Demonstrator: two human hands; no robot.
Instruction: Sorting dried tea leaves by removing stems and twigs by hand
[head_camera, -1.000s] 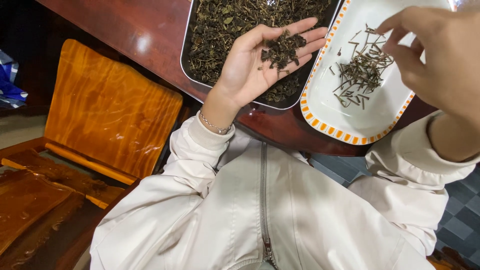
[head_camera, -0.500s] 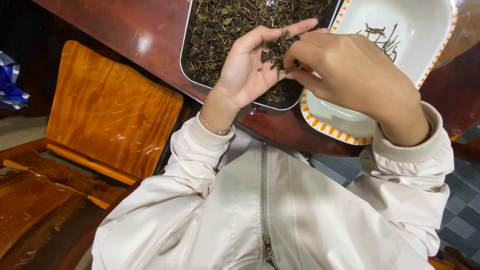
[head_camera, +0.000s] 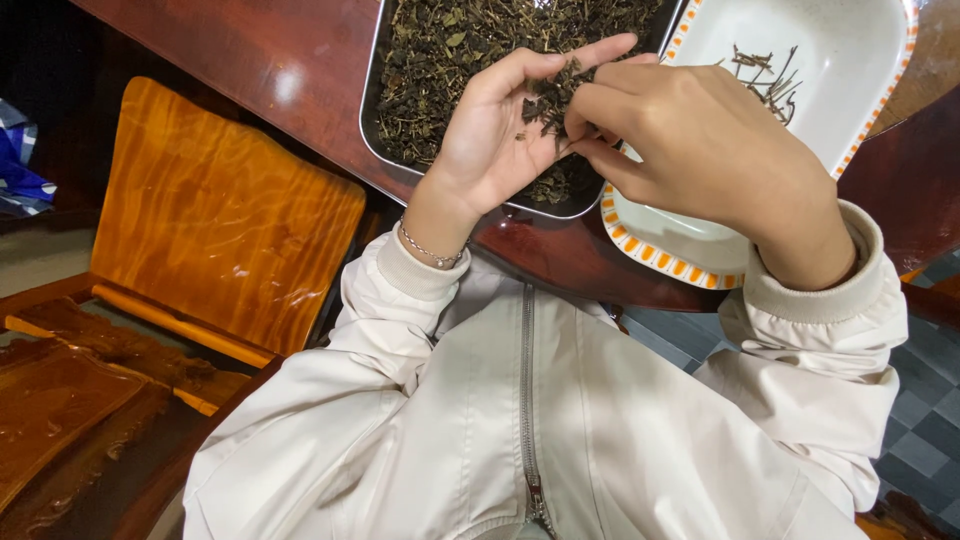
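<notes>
My left hand (head_camera: 500, 135) is cupped palm up over the near edge of a metal tray (head_camera: 378, 150) and holds a small heap of dried dark leaves (head_camera: 548, 100). My right hand (head_camera: 700, 150) reaches across from the right, and its fingertips pinch into that heap. The tray is full of the same dried leaves (head_camera: 450, 50). Beside it on the right stands a white dish with an orange dashed rim (head_camera: 850, 80), with a few thin stems (head_camera: 765, 80) lying in it. My right hand covers the near half of the dish.
Both containers rest on a dark polished wooden table (head_camera: 260, 60). A glossy wooden chair (head_camera: 210, 220) stands at the left, with more carved wood (head_camera: 70, 400) below it. Grey tiled floor (head_camera: 920, 410) shows at the right.
My right hand has come from above the white dish leftward to my left palm and now pinches into the leaves there. My left hand has stayed in place.
</notes>
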